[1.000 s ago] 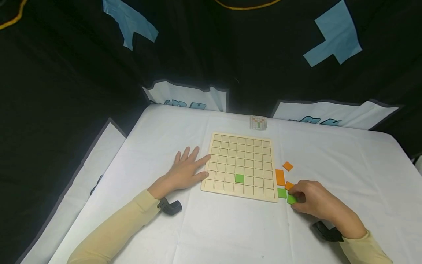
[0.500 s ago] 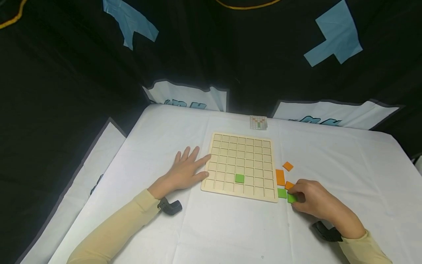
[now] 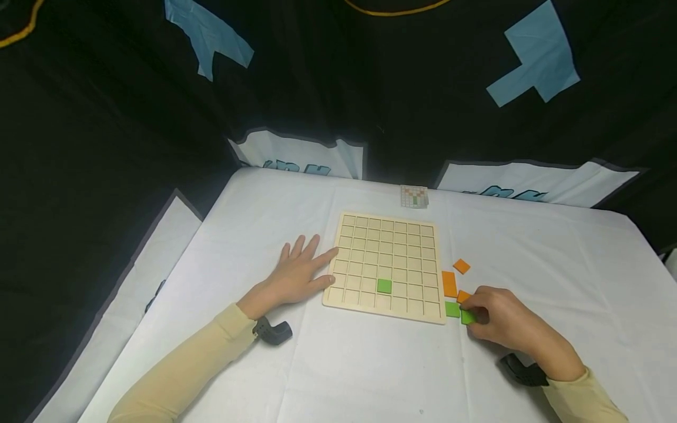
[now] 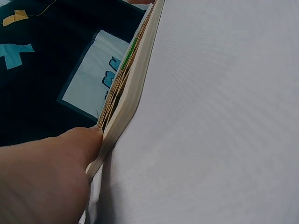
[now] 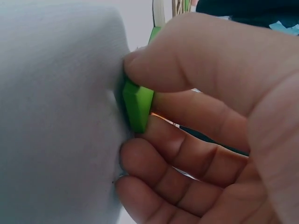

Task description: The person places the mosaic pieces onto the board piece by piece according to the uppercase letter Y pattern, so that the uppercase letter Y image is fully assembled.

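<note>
A wooden grid board (image 3: pixel 359 240) lies on the white cloth, with one green tile (image 3: pixel 384 286) set in a cell of its lower half. My left hand (image 3: pixel 296 276) is spread flat beside the board, its thumb and index fingertips on the left edge. In the left wrist view the thumb (image 4: pixel 84 144) presses on the board's rim. Off the board's lower right corner, my right hand (image 3: pixel 502 314) pinches a second green tile (image 5: pixel 138 105) between thumb and fingers, close to the cloth. Another green tile (image 3: pixel 452 309) lies right by the board's right edge.
Several orange tiles lie right of the board: a larger orange patch (image 3: pixel 449 284) along its edge, a loose orange tile (image 3: pixel 462 267) behind, and one orange tile (image 3: pixel 463 296) near the right fingertips. A small pattern card (image 3: pixel 414 197) lies behind the board.
The right fingertips have shifted very slightly on the green tile. My left hand, the board and the other tiles stay where they were.
</note>
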Tool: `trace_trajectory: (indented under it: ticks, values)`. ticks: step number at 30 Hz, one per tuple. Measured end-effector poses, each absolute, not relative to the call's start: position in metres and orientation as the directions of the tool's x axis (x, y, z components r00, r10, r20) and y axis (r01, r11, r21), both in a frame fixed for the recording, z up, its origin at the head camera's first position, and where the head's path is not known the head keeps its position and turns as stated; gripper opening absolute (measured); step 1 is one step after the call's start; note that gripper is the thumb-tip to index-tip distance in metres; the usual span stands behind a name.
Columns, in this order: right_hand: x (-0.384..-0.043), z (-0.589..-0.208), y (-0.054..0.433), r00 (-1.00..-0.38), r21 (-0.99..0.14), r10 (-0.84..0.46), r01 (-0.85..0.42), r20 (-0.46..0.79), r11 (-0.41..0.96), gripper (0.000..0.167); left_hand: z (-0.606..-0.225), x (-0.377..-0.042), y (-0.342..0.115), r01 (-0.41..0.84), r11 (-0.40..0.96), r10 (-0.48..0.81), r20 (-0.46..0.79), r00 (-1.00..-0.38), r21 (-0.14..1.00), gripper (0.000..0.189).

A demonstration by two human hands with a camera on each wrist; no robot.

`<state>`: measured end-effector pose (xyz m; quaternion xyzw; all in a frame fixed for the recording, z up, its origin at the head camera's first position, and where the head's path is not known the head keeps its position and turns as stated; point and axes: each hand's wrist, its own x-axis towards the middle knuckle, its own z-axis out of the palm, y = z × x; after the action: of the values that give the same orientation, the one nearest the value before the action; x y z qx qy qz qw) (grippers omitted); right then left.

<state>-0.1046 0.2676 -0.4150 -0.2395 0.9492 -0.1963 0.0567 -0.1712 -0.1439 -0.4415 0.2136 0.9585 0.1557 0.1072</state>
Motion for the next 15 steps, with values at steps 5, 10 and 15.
trace_trajectory:
  ticks: [5, 10, 15]
  values:
    - [-0.1050, -0.4149, 0.2682, -0.886, -0.406, -0.464, -0.424, -0.001, 0.810, 0.028, -0.4410, -0.1712, -0.1435, 0.375, 0.859, 0.443, -0.140, -0.886, 0.348, 0.066]
    - [-0.1054, -0.4158, 0.2685, -0.884, -0.402, -0.467, -0.436, 0.022, 0.805, 0.028, -0.4420, -0.1717, -0.1440, 0.381, 0.859, 0.446, -0.135, -0.885, 0.344, 0.066]
    - [-0.1062, -0.4170, 0.2689, -0.885, -0.396, -0.464, -0.441, 0.040, 0.806, 0.029, -0.4425, -0.1717, -0.1443, 0.385, 0.855, 0.451, -0.129, -0.883, 0.348, 0.065]
